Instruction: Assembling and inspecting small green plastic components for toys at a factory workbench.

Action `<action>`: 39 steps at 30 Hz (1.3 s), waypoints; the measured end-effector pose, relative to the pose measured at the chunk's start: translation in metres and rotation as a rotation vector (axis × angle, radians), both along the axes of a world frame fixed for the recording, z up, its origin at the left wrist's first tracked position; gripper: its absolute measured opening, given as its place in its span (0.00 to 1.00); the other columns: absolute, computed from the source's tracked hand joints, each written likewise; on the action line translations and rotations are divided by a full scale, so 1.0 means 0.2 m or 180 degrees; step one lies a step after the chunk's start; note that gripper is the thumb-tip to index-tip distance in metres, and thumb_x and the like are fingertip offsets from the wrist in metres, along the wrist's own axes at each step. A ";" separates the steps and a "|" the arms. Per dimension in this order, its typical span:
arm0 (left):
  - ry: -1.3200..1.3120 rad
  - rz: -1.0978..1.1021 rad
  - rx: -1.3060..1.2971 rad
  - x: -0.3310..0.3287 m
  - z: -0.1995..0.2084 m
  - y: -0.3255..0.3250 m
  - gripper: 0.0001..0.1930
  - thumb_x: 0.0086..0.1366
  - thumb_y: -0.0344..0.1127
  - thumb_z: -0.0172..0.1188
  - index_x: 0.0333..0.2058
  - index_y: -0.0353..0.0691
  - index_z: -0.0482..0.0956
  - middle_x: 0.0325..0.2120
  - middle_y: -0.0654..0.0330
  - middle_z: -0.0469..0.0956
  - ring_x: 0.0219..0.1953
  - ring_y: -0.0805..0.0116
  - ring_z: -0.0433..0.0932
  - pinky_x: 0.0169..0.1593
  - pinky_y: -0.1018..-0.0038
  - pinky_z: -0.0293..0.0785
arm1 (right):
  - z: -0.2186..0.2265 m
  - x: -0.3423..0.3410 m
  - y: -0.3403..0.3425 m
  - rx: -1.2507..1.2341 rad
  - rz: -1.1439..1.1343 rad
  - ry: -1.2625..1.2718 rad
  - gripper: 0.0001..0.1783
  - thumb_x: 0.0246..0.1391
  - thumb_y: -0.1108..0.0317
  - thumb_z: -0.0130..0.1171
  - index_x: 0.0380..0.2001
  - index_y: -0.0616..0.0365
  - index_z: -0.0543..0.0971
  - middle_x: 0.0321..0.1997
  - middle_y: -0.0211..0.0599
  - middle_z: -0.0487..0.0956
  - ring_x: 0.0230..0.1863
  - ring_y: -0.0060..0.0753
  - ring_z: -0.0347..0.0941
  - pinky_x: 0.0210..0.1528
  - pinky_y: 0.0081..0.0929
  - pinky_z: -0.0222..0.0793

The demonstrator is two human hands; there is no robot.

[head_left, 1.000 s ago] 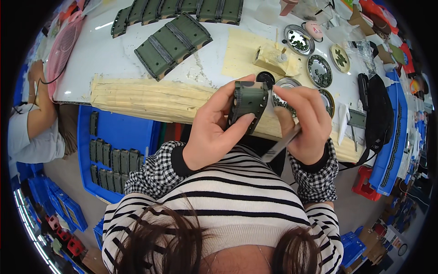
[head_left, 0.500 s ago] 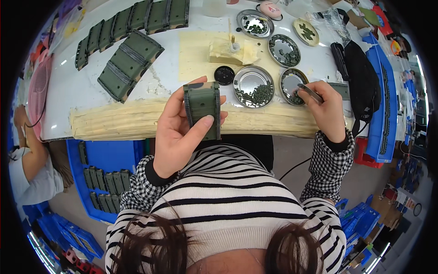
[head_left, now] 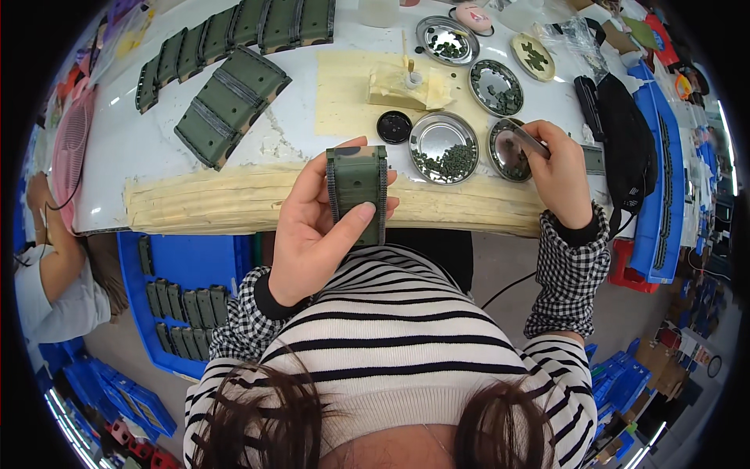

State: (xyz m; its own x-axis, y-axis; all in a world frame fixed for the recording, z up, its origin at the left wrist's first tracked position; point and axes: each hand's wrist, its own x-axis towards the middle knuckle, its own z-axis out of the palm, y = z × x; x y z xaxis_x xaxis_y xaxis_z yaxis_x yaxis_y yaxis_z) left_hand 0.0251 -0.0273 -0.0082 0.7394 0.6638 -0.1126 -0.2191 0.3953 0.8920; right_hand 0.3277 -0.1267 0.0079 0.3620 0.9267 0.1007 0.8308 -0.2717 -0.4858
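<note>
My left hand [head_left: 305, 238] is closed around a dark green curved block with camouflage edges [head_left: 358, 187], its thumb pressed on the front. The block is held upright above the near edge of the table. In my right hand [head_left: 564, 168] are metal tweezers [head_left: 533, 144], slightly blurred, pinched between thumb and fingers. Their tips are over a small round metal dish [head_left: 500, 166]; whether they grip anything cannot be made out. Left of it stands a larger metal dish [head_left: 443, 125] with small green pieces [head_left: 455, 162]. A black round lid [head_left: 394, 127] lies beside that dish.
More green blocks stand in a row [head_left: 205, 43], with a joined group [head_left: 233, 105] nearer me. A tape-covered block [head_left: 387, 88] holds a small pot. Other dishes [head_left: 497, 87] sit behind. Below left is a blue crate [head_left: 176, 258] of green blocks; another person's arm [head_left: 58, 258] is far left.
My right hand has lifted the tweezers slightly away from me over the small dish. My left hand keeps hold of the green block. The whole view has shifted a little.
</note>
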 end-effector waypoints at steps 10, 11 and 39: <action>-0.0213 0.0087 -0.0173 -0.01 -0.01 0.01 0.35 0.66 0.17 0.48 0.69 0.40 0.47 0.54 0.45 0.72 0.53 0.62 0.77 0.58 0.66 0.74 | 0.03 -0.02 0.01 -0.0021 0.0226 -0.0065 0.06 0.51 0.74 0.63 0.32 0.65 0.79 0.26 0.38 0.76 0.26 0.31 0.70 0.30 0.25 0.64; -0.0180 0.0101 -0.0141 -0.01 -0.01 0.01 0.36 0.67 0.18 0.49 0.69 0.42 0.45 0.54 0.44 0.72 0.51 0.62 0.78 0.57 0.66 0.75 | 0.02 -0.01 0.01 -0.0046 0.0209 -0.0103 0.06 0.50 0.75 0.63 0.32 0.65 0.79 0.26 0.39 0.76 0.27 0.32 0.70 0.31 0.26 0.64; -0.0381 0.0109 0.0270 -0.06 -0.05 0.01 0.10 0.75 0.36 0.46 0.42 0.35 0.72 0.36 0.64 0.74 0.39 0.80 0.71 0.46 0.81 0.68 | 0.10 -0.73 0.23 0.1550 0.1486 0.1006 0.14 0.39 0.81 0.68 0.34 0.62 0.81 0.32 0.36 0.79 0.27 0.33 0.78 0.27 0.24 0.73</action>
State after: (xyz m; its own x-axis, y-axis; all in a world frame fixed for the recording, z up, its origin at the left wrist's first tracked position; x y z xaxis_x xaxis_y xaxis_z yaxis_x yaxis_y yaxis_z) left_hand 0.0132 -0.0248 -0.0176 0.7209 0.6923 0.0327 -0.3380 0.3100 0.8886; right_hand 0.1807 -0.0814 0.0279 0.0213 0.8683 0.4955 0.6078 0.3823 -0.6960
